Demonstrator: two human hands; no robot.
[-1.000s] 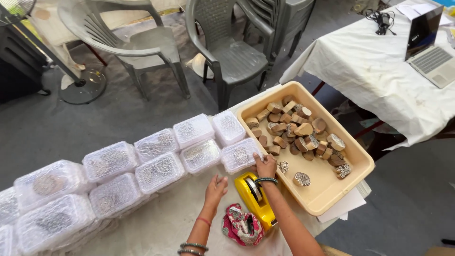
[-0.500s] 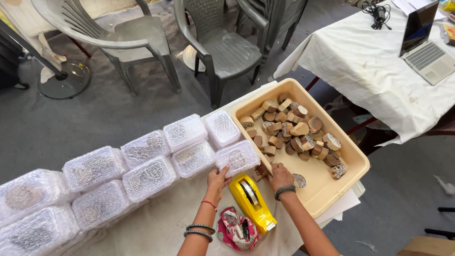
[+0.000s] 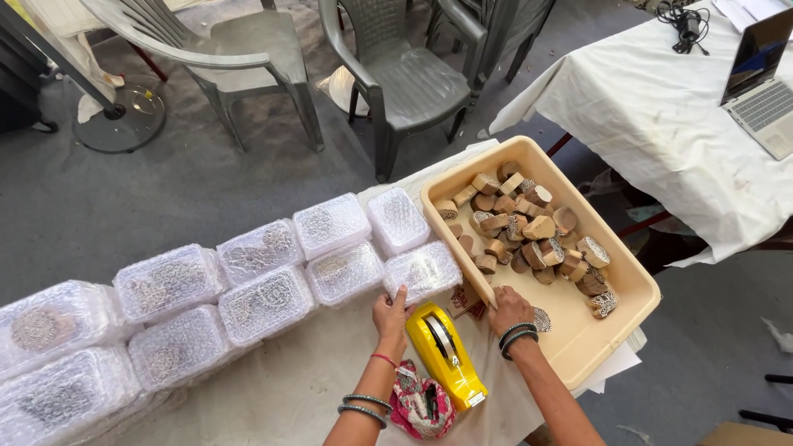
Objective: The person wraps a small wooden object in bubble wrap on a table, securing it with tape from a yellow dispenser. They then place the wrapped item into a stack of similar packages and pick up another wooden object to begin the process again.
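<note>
Left hand (image 3: 390, 315): open, fingertips on bubble-wrapped packet (image 3: 423, 272) | right hand (image 3: 510, 307): on tray (image 3: 609, 330) rim, grip unclear | tape dispenser (image 3: 446, 352) between.

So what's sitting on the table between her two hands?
In the head view, a yellow tape dispenser lies on the cloth between the left hand and the right hand, slightly nearer the person than both.

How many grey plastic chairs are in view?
2, maybe more. A light grey plastic chair stands top left and a dark grey plastic chair top centre; behind it, a third may be partly hidden.
</note>
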